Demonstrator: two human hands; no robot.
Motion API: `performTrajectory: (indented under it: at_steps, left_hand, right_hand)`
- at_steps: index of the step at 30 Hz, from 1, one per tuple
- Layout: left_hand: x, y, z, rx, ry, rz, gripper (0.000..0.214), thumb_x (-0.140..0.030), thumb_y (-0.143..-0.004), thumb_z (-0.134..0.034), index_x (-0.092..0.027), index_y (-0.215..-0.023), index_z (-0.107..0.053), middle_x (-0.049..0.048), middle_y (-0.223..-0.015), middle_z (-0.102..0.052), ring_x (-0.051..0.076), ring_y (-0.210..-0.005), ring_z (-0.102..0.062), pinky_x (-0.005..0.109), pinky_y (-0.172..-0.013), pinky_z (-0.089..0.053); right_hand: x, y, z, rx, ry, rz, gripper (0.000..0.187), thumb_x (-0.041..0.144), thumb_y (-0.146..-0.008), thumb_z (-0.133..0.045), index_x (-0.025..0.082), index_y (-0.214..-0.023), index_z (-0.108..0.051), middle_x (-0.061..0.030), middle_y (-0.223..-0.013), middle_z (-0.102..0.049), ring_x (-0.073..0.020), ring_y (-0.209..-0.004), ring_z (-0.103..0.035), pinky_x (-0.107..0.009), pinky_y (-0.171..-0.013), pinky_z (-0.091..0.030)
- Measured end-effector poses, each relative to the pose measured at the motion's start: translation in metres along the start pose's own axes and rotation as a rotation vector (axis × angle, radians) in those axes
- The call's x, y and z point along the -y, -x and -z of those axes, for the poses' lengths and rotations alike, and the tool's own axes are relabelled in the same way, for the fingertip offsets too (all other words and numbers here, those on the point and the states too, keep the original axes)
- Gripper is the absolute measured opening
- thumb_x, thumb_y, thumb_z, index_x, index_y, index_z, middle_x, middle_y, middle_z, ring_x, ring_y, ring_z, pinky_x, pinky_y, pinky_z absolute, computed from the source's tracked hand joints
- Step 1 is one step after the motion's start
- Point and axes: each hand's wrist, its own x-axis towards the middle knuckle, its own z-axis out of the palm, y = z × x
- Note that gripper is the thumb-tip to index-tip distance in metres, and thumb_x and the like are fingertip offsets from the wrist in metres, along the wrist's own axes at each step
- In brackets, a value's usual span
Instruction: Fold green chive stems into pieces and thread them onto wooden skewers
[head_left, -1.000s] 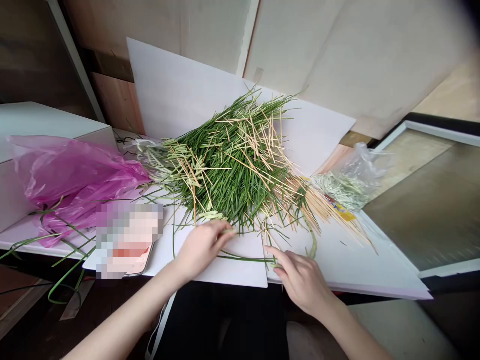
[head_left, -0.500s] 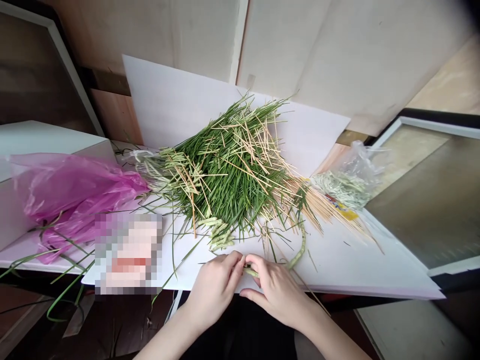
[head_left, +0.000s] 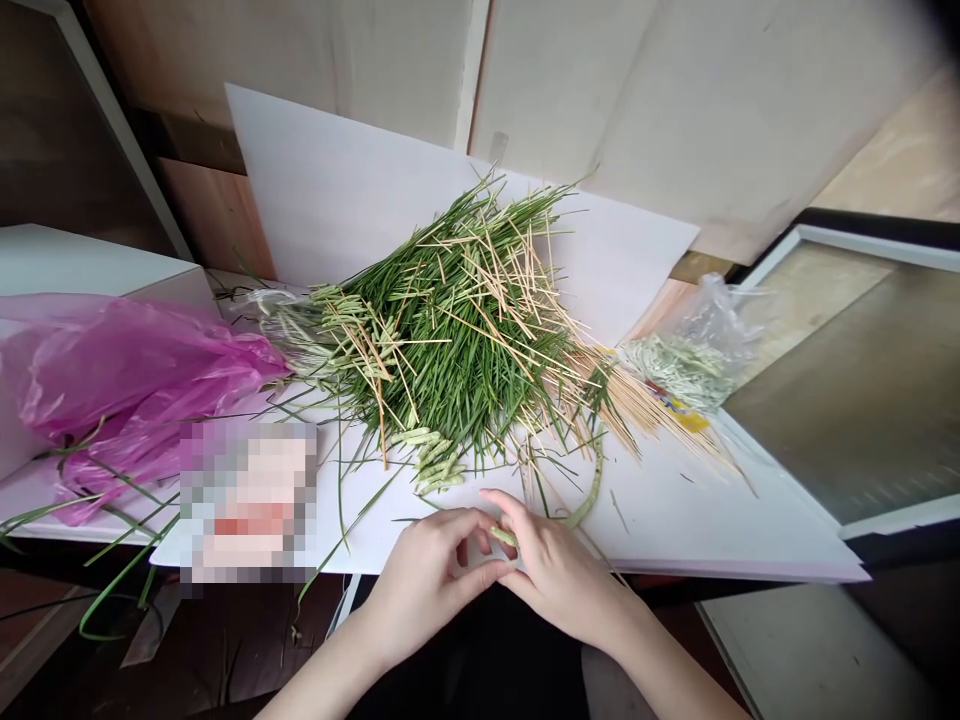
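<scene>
My left hand [head_left: 431,570] and my right hand [head_left: 559,575] meet over the table's front edge, thumb tips touching. Between their fingertips sits a small pale green piece [head_left: 505,537], mostly hidden; I cannot tell if it is a bean or plaited grass. Both hands have bent fingers around it, and the right index finger is raised. Beyond the right hand curves a long, knobbly pale green strip [head_left: 595,485], its lower end passing behind that hand. Several short green pieces [head_left: 439,465] lie in front of a heap of green grass-like blades [head_left: 472,370].
Thin wooden sticks [head_left: 637,400] lie across and right of the heap. A clear bag [head_left: 690,355] of pale strands stands behind them. A pink plastic bag [head_left: 142,370] and a blurred-out item [head_left: 255,500] are at the left of the white table [head_left: 720,520].
My fingers have shifted around the green piece: the right index finger has lifted and the thumbs have come together. The view has moved slightly.
</scene>
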Motion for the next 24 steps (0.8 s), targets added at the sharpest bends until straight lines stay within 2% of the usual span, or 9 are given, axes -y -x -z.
performTrajectory:
  at_steps: [8, 11, 13, 14, 16, 18, 19, 21, 24]
  left_hand:
    - [0.003, 0.002, -0.002, -0.081, 0.004, -0.068, 0.018, -0.036, -0.098, -0.065, -0.021, -0.099, -0.073, 0.0003, -0.082, -0.07, 0.014, -0.067, -0.057, 0.024, -0.063, -0.041]
    - [0.005, 0.003, -0.005, -0.094, -0.017, -0.101, 0.02, -0.034, -0.093, -0.073, -0.021, -0.108, -0.072, -0.0001, -0.084, -0.071, 0.014, -0.066, -0.057, 0.024, -0.063, -0.042]
    - [0.006, 0.004, -0.007, -0.083, -0.021, -0.145, 0.013, -0.029, -0.095, -0.07, -0.022, -0.106, -0.074, 0.0006, -0.087, -0.073, 0.014, -0.069, -0.059, 0.024, -0.065, -0.043]
    - [0.007, 0.004, -0.008, -0.083, -0.017, -0.163, 0.011, -0.027, -0.097, -0.067, -0.022, -0.103, -0.075, 0.001, -0.087, -0.073, 0.014, -0.07, -0.059, 0.024, -0.066, -0.044]
    - [0.01, 0.003, -0.007, -0.109, 0.004, -0.163, 0.013, -0.028, -0.099, -0.065, -0.02, -0.098, -0.075, 0.0016, -0.086, -0.073, 0.014, -0.069, -0.059, 0.024, -0.066, -0.045]
    - [0.014, 0.002, -0.002, -0.147, 0.029, -0.123, 0.017, -0.033, -0.099, -0.064, -0.019, -0.097, -0.074, 0.0018, -0.083, -0.073, 0.014, -0.067, -0.058, 0.025, -0.064, -0.044]
    - [0.015, 0.001, 0.001, -0.154, 0.035, -0.1, 0.019, -0.035, -0.099, -0.064, -0.019, -0.097, -0.073, 0.0018, -0.082, -0.073, 0.015, -0.066, -0.059, 0.025, -0.061, -0.044]
    - [0.016, 0.0, 0.008, -0.142, 0.005, -0.073, 0.021, -0.037, -0.101, -0.061, -0.019, -0.096, -0.072, 0.0019, -0.08, -0.072, 0.016, -0.067, -0.06, 0.025, -0.058, -0.042]
    - [0.012, -0.001, 0.013, -0.079, -0.18, -0.152, 0.019, -0.034, -0.103, -0.057, -0.019, -0.102, -0.068, 0.0035, -0.089, -0.073, 0.018, -0.077, -0.065, 0.027, -0.065, -0.047]
  right_hand:
    - [0.001, 0.002, 0.001, 0.1, -0.069, -0.105, 0.067, 0.018, -0.104, -0.058, 0.029, -0.162, -0.027, -0.0095, -0.114, -0.077, -0.0305, -0.098, -0.076, -0.04, -0.081, -0.06]
    - [-0.001, 0.002, -0.001, 0.12, -0.129, -0.1, 0.077, 0.021, -0.102, -0.064, 0.03, -0.165, -0.02, -0.0101, -0.122, -0.075, -0.03, -0.105, -0.074, -0.039, -0.085, -0.059]
    - [-0.002, 0.001, -0.002, 0.119, -0.155, -0.087, 0.081, 0.021, -0.101, -0.066, 0.031, -0.165, -0.018, -0.0087, -0.121, -0.075, -0.0289, -0.107, -0.074, -0.037, -0.086, -0.058]
    - [-0.003, 0.001, -0.001, 0.106, -0.155, -0.074, 0.077, 0.021, -0.102, -0.065, 0.031, -0.164, -0.02, -0.0081, -0.121, -0.075, -0.0277, -0.107, -0.073, -0.036, -0.086, -0.058]
    - [-0.006, 0.0, 0.001, 0.067, -0.133, -0.034, 0.055, 0.018, -0.105, -0.06, 0.028, -0.154, -0.039, -0.0063, -0.12, -0.075, -0.0244, -0.106, -0.072, -0.032, -0.085, -0.056]
    - [-0.01, -0.001, 0.004, 0.028, -0.099, 0.002, 0.022, 0.017, -0.106, -0.058, 0.025, -0.127, -0.06, -0.0033, -0.111, -0.075, -0.0217, -0.099, -0.071, -0.029, -0.083, -0.052]
    - [-0.013, -0.001, 0.006, 0.017, -0.079, 0.009, 0.012, 0.017, -0.107, -0.057, 0.024, -0.113, -0.064, -0.0018, -0.104, -0.074, -0.021, -0.094, -0.069, -0.029, -0.081, -0.05]
    - [-0.017, 0.0, 0.007, 0.002, -0.04, 0.004, 0.012, 0.017, -0.107, -0.057, 0.023, -0.1, -0.065, -0.0001, -0.093, -0.071, -0.0207, -0.087, -0.066, -0.029, -0.077, -0.047]
    - [-0.019, 0.001, 0.007, -0.007, 0.009, 0.004, 0.011, 0.015, -0.106, -0.059, 0.022, -0.099, -0.064, 0.0, -0.089, -0.069, -0.0209, -0.083, -0.064, -0.029, -0.073, -0.044]
